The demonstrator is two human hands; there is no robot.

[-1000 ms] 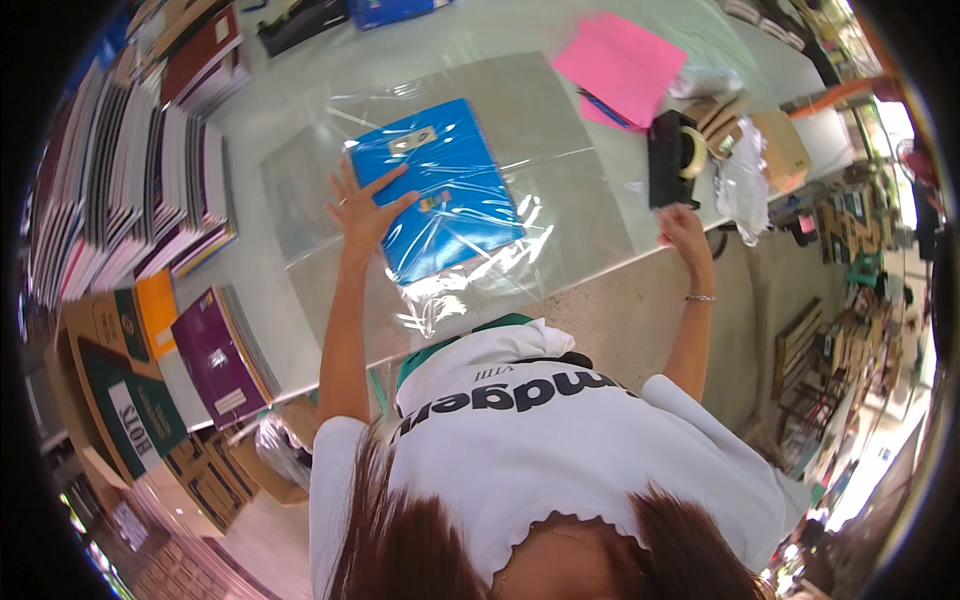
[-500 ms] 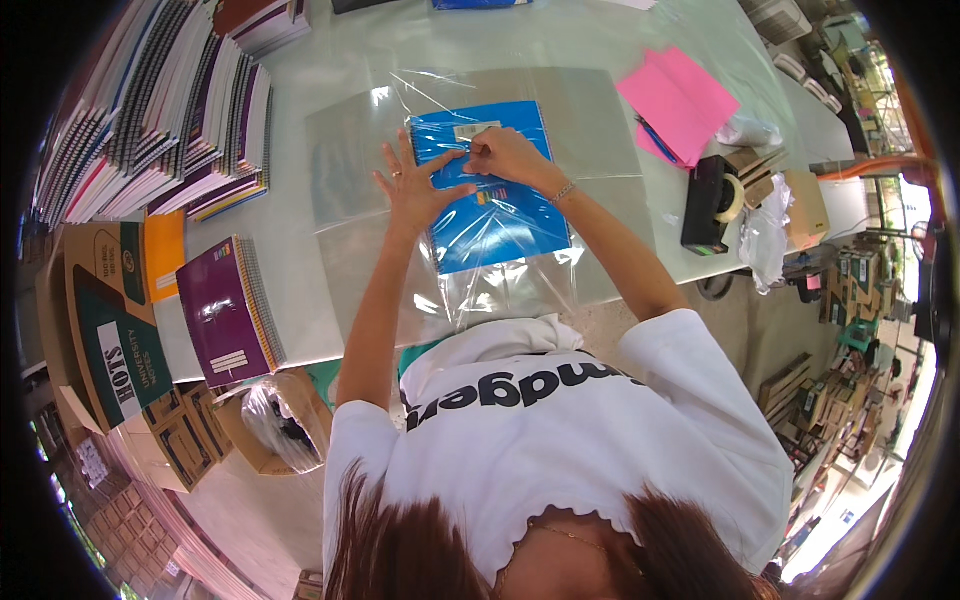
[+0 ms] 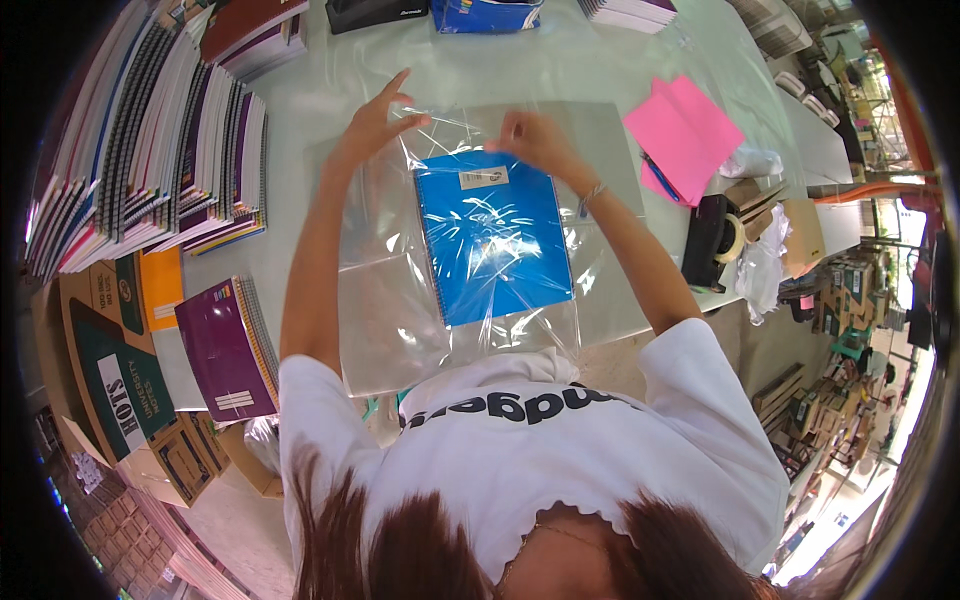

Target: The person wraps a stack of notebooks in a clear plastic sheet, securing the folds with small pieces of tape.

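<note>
A blue spiral notebook point(image 3: 495, 245) lies on the table in front of me, a pale label near its top edge. Clear plastic film point(image 3: 395, 310) covers it and spreads past its sides, wrinkled and shiny. My left hand point(image 3: 375, 128) is raised beyond the notebook's upper left corner, fingers apart, the thumb close to the film's far edge. Over the upper right corner, my right hand point(image 3: 538, 142) has its fingers curled together. Whether film is caught in them is too blurred to make out.
Stacked spiral notebooks point(image 3: 150, 130) stand at the far left, with a purple notebook point(image 3: 228, 345) nearer me. Pink paper sheets point(image 3: 685, 135) with pens lie at the right, above a black tape dispenser point(image 3: 708, 240). A blue pouch point(image 3: 487, 14) sits at the back. Cardboard boxes point(image 3: 165, 460) stand lower left.
Both hands have lifted off the notebook's cover and moved away to its far corners, the left one farther out to the left. The whole table sits lower in view.
</note>
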